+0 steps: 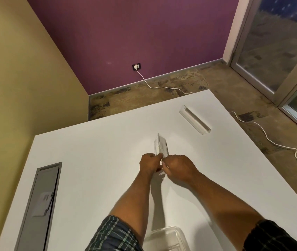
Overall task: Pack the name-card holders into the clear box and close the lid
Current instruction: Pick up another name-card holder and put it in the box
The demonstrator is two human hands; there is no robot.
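Both hands, left (150, 163) and right (177, 164), grip one clear holder (161, 146), its near end hidden behind the fingers; the box (167, 238) is cut off below.

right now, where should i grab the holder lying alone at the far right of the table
Probably across its long sides near the middle. That far holder lies flat on the table, long and narrow, set diagonally with nothing beside it, so come down from above, fingers either side of its raised wall. Both hands now grip the near holder.
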